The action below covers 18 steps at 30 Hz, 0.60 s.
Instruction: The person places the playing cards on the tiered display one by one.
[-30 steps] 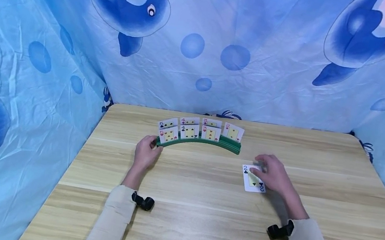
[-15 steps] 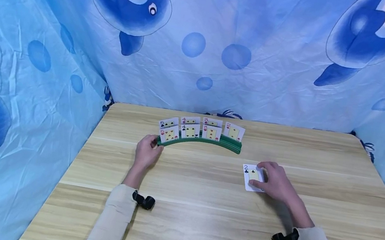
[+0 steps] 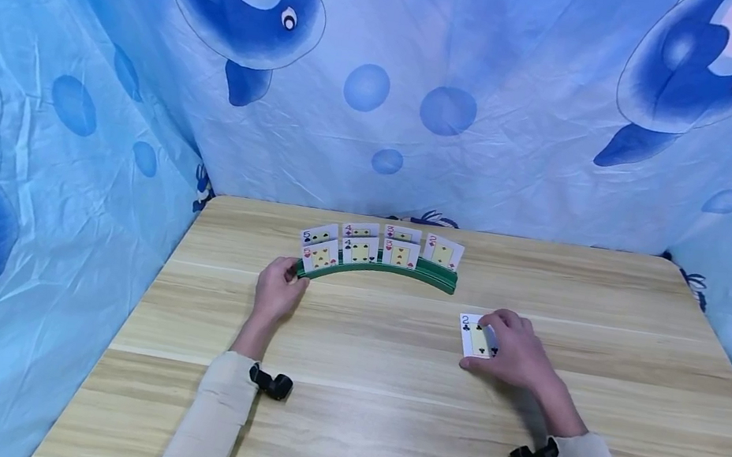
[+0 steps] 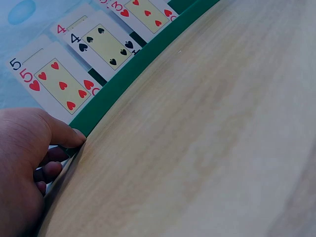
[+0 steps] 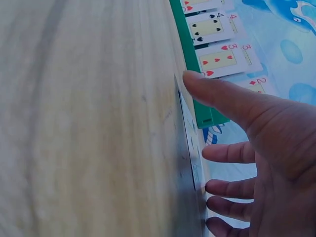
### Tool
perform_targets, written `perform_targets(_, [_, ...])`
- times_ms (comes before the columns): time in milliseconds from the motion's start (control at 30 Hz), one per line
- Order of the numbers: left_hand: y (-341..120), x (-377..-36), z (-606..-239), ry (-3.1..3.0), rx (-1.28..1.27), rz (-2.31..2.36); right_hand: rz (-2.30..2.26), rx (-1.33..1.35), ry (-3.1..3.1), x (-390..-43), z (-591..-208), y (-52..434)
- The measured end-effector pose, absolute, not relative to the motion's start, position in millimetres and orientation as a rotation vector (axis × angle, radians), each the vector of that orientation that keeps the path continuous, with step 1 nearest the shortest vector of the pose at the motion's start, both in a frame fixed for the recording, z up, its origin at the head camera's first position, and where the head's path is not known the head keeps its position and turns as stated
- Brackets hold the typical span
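My left hand [image 3: 279,291] pinches the left end of a green curved card holder [image 3: 430,275], its thumb on the front face in the left wrist view. Playing cards stand in two rows in it: fives, fours and threes, with the five of hearts [image 4: 61,84] front left. A two of diamonds [image 3: 444,251] stands alone at the right end. To the right, a two of clubs [image 3: 476,340] lies face up on the table. My right hand [image 3: 519,353] is over its right part, thumb at the near edge and fingers at the far side, spread apart in the right wrist view.
The wooden table [image 3: 353,402] carries the holder near its far edge. A blue cloth with dolphins [image 3: 423,46] hangs behind and along both sides. Small black cameras [image 3: 273,384] are strapped to both wrists.
My right thumb has slid from the middle of the two of clubs toward me to its near edge, widening the spread from the fingers. My left hand and the card holder stay put.
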<state>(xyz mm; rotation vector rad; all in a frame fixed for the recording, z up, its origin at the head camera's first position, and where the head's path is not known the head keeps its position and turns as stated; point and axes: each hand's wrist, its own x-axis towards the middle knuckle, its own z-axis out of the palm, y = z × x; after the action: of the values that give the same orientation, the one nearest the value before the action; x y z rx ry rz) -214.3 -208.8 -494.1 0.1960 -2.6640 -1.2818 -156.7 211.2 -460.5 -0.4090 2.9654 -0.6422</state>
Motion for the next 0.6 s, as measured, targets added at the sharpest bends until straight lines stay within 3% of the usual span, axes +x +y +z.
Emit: perform_targets(600, [-208.8,-213.6,-492.5,-2.658,0.165,-1.272,-0.583,-0.402,2.973,-158.7,-462.2,208.7])
